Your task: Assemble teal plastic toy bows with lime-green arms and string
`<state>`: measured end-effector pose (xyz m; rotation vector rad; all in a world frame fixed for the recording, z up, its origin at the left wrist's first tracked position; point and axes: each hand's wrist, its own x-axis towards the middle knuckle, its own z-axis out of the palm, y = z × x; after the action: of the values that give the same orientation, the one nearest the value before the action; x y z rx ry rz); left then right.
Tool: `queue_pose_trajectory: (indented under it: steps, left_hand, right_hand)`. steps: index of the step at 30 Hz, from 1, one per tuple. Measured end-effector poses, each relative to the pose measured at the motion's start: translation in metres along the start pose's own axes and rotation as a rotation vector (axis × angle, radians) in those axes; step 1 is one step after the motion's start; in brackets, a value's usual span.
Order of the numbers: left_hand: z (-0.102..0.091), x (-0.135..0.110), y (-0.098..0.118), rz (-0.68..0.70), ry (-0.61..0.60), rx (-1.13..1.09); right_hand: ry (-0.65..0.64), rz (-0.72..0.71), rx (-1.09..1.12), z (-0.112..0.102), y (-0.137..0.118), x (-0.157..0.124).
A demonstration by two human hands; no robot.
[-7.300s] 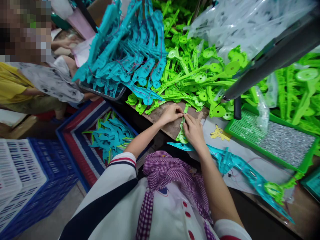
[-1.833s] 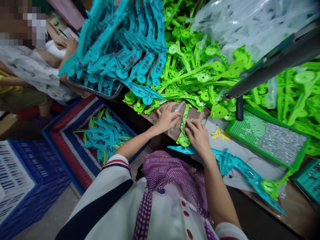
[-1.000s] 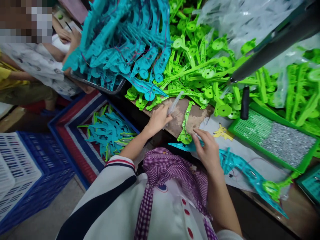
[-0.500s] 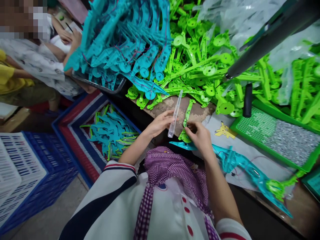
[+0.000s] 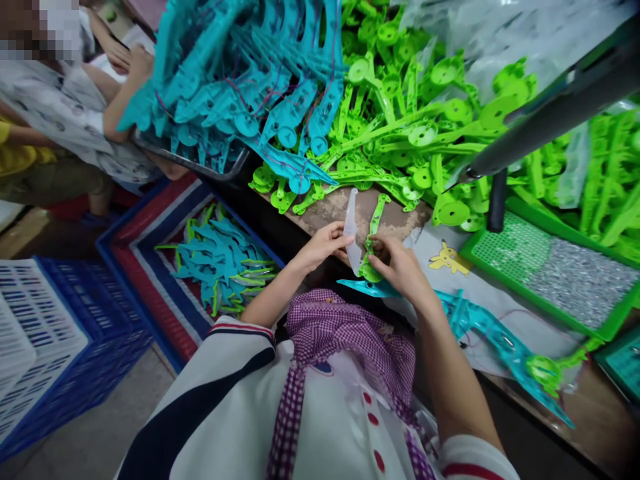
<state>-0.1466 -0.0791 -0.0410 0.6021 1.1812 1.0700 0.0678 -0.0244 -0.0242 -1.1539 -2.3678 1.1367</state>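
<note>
My left hand (image 5: 327, 247) is closed on a narrow, translucent plastic piece (image 5: 352, 223), which it holds nearly upright with the flat side showing. Just to its right, my right hand (image 5: 395, 260) pinches the lower part of a long green plastic part (image 5: 376, 217) with holes along it. The two pieces are close together at their lower ends; whether they touch I cannot tell. Below the right hand and forearm lies a long teal plastic part (image 5: 480, 323), partly hidden by the arm, with a green round piece at its far right end.
Teal parts with thin wires (image 5: 300, 100) stack in a black bin. Green parts (image 5: 425, 133) heap along the back. A green tray (image 5: 537, 293) holds small metal pieces. A dark screwdriver-like tool (image 5: 530, 127) hangs above. A lined crate (image 5: 150, 267) stands at left; a person (image 5: 65, 120) sits beyond.
My left hand has turned the translucent piece from its narrow edge to its flat side and brought it nearer the green part. The right hand stays pinched on the green part.
</note>
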Motion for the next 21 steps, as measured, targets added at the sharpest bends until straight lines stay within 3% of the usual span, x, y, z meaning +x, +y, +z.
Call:
queue_pose_trajectory:
  steps: [8, 21]
  left_hand:
    - [0.006, 0.0, -0.003, 0.017, -0.034, 0.117]
    - [0.002, 0.025, 0.022, 0.068, -0.151, 0.207]
  right_hand:
    - [-0.054, -0.068, 0.023, -0.004, 0.005, 0.001]
    - [-0.026, -0.074, 0.022, 0.0, 0.007, 0.0]
